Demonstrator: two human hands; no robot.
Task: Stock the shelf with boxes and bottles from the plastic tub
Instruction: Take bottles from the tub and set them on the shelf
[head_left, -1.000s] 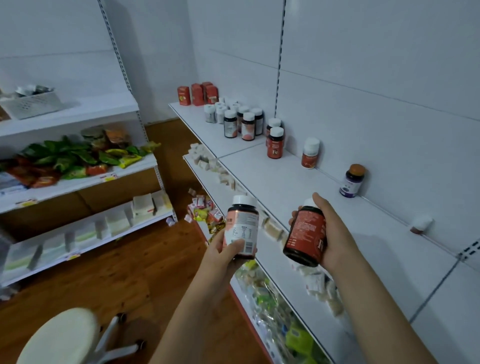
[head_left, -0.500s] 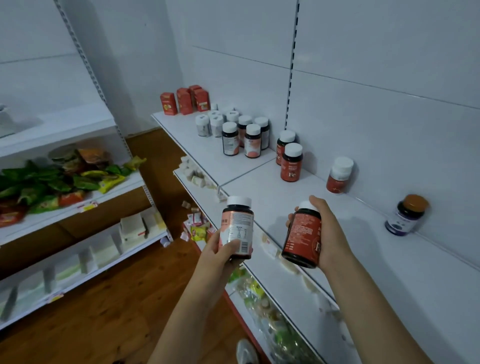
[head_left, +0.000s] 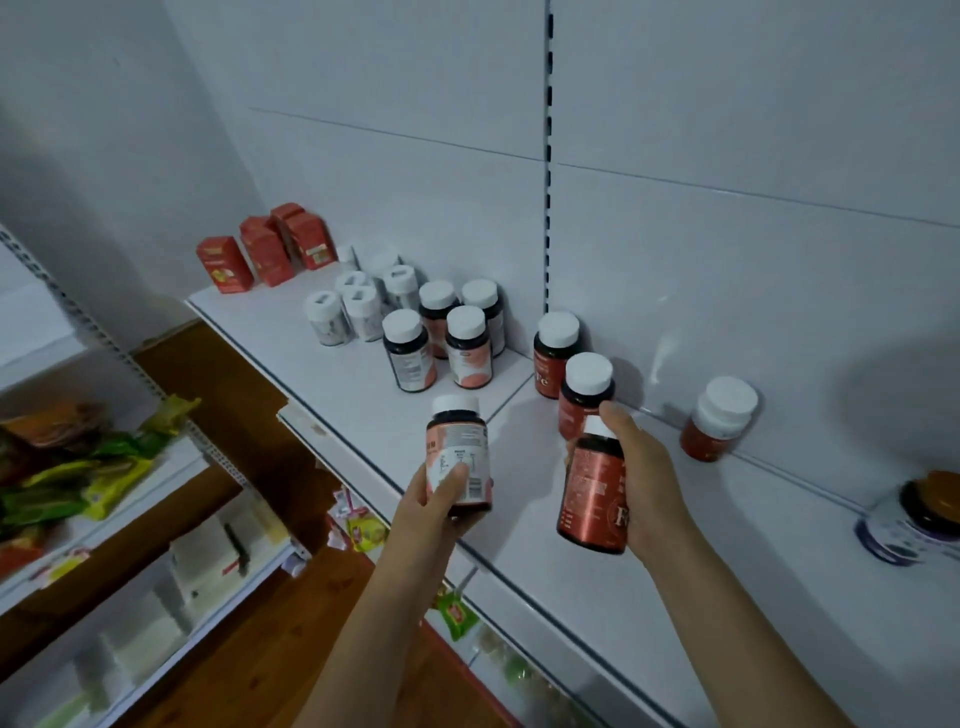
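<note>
View from my head, looking down at the white metal shelf (head_left: 322, 364). My left hand (head_left: 431, 514) grasps a dark bottle with a white cap and a salmon-pink and white label (head_left: 458, 457), fingers wrapped round its lower half, thumb across the printed panel; the bottle is upright and held in the air above the shelf's front edge. My right hand (head_left: 649, 488) grasps a dark bottle with a red label marked "Fe" (head_left: 592, 499), palm against its right side, a fingertip reaching past its cap; this bottle is tilted slightly and held above the shelf, just in front of a standing red-labelled bottle with a white cap (head_left: 584, 389).

On the shelf, from the far left: a cluster of red cardboard boxes (head_left: 265, 252); a group of white-capped pale bottles (head_left: 353, 306); four dark bottles with salmon-pink labels (head_left: 447, 338) (same kind as the one in my left hand); a second red-labelled "Fe" bottle (head_left: 553, 353) against the back panel; a lone red bottle with a white cap (head_left: 719, 418) further right; and a dark bottle with an orange-brown cap and a purple-and-white label (head_left: 914, 517) near the right edge, blurred.

At the left, a second shelving unit holds green and yellow snack packets (head_left: 88, 467) and white packages (head_left: 208, 561) below them. A wooden floor (head_left: 260, 670) lies between the units.
</note>
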